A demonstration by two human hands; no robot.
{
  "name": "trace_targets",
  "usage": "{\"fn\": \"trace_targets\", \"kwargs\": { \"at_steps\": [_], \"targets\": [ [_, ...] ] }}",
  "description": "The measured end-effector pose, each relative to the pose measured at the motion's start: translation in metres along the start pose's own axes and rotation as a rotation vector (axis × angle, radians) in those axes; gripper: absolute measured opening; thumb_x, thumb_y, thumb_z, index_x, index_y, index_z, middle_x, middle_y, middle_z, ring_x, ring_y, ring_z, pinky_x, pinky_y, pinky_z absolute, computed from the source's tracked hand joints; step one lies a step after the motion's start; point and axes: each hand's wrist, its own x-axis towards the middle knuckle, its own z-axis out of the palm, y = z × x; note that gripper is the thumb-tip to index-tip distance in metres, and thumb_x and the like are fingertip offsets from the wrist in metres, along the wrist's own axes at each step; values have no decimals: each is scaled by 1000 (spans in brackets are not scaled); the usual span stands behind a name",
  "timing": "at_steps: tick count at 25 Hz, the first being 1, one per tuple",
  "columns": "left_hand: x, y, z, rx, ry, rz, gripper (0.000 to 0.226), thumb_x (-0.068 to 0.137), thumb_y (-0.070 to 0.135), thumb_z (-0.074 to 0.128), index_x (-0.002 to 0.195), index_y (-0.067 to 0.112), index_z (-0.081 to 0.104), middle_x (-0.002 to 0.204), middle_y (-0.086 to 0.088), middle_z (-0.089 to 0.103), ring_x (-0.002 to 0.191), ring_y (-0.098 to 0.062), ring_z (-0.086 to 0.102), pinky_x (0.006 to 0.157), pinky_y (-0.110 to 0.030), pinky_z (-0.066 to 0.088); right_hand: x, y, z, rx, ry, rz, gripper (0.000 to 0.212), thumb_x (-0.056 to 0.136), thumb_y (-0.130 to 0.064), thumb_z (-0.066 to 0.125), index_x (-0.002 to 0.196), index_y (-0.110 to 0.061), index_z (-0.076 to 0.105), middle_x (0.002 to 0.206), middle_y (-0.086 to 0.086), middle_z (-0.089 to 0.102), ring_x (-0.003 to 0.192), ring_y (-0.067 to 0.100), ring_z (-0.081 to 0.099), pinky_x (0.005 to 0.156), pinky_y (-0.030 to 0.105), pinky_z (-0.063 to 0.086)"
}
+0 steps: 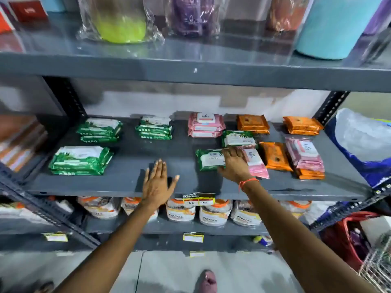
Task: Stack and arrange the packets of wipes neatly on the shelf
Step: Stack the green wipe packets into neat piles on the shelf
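Observation:
Packets of wipes lie on the grey middle shelf (131, 157). Green stacks sit at the front left (80, 160), back left (99, 129) and back middle (155, 127). A pink stack (205, 124) and two orange stacks (252, 124) (301, 125) line the back. My right hand (233, 163) closes its fingers on the right edge of a loose green packet (209, 159). Behind it lies another green packet (239, 138); beside it a loose pink packet (257, 164), an orange packet (275, 155) and a pink stack on orange (304, 154). My left hand (157, 180) hovers open, fingers spread, over bare shelf.
The upper shelf (190, 68) overhangs, holding wrapped bottles and a teal flask (332, 26). White jars (212, 212) fill the shelf below, with a price tag (197, 198) on the edge. A blue-and-white bag (364, 144) stands right, a red basket (347, 235) lower right.

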Motion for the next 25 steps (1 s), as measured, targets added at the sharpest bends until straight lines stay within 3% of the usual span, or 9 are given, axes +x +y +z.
{"fn": "trace_targets", "kwargs": {
  "at_steps": [5, 10, 15, 17, 19, 21, 23, 25],
  "targets": [
    [-9, -26, 6, 79, 70, -36, 101, 72, 72, -20, 146, 12, 13, 158, -4, 12, 145, -17, 9, 119, -40, 5, 37, 1, 2, -97, -258, -133, 79, 80, -44, 59, 145, -14, 24, 151, 15, 24, 136, 41, 31, 114, 46, 30],
    [-24, -50, -2, 110, 94, -137, 95, 76, 71, -16, 146, 15, 14, 157, -4, 15, 145, -18, 12, 118, -41, 6, 45, -32, 24, -36, -239, -394, 77, 78, -27, 61, 146, -19, 26, 153, 10, 26, 139, 37, 26, 115, 42, 31],
    [-30, -77, -10, 122, 87, -155, 92, 78, 72, -11, 147, 15, 10, 157, -4, 11, 145, -19, 8, 118, -39, 4, 53, -74, 34, 1, -195, -613, 71, 82, 7, 42, 145, -24, 32, 159, -1, 21, 148, 24, 13, 121, 38, 22],
    [-31, -90, -13, 126, 80, -168, 92, 77, 73, -11, 147, 15, 8, 158, -4, 9, 146, -18, 6, 118, -39, 2, 52, -87, 36, 113, -63, -442, 53, 87, -3, 43, 136, -24, 47, 152, 4, 34, 141, 30, 29, 112, 41, 37],
    [-31, -94, -14, 137, 79, -162, 92, 77, 73, -11, 147, 15, 7, 158, -4, 7, 146, -18, 4, 118, -38, 0, 47, -104, 38, 181, -2, -164, 41, 92, -34, 45, 128, -18, 53, 139, 15, 43, 129, 38, 38, 103, 45, 42],
    [-31, -98, -14, 133, 80, -140, 90, 79, 72, -6, 147, 14, 8, 158, -5, 8, 146, -19, 4, 118, -38, 0, 45, -129, 41, 183, -174, -11, 68, 84, -62, 45, 130, -12, 46, 138, 22, 37, 130, 43, 33, 103, 49, 40],
    [-31, -104, -15, 141, 75, -117, 87, 82, 70, 2, 147, 13, 8, 158, -6, 8, 146, -20, 5, 118, -38, 1, 47, -153, 46, 142, -232, -91, 81, 77, -60, 56, 139, -14, 34, 145, 19, 30, 135, 43, 28, 104, 54, 39],
    [-33, -111, -16, 147, 84, -100, 85, 84, 69, 12, 147, 11, 10, 157, -7, 11, 145, -20, 8, 119, -38, 4, 53, -168, 51, 66, -252, -368, 84, 74, -47, 66, 144, -20, 28, 153, 11, 24, 142, 37, 18, 113, 55, 29]
  ]
}}
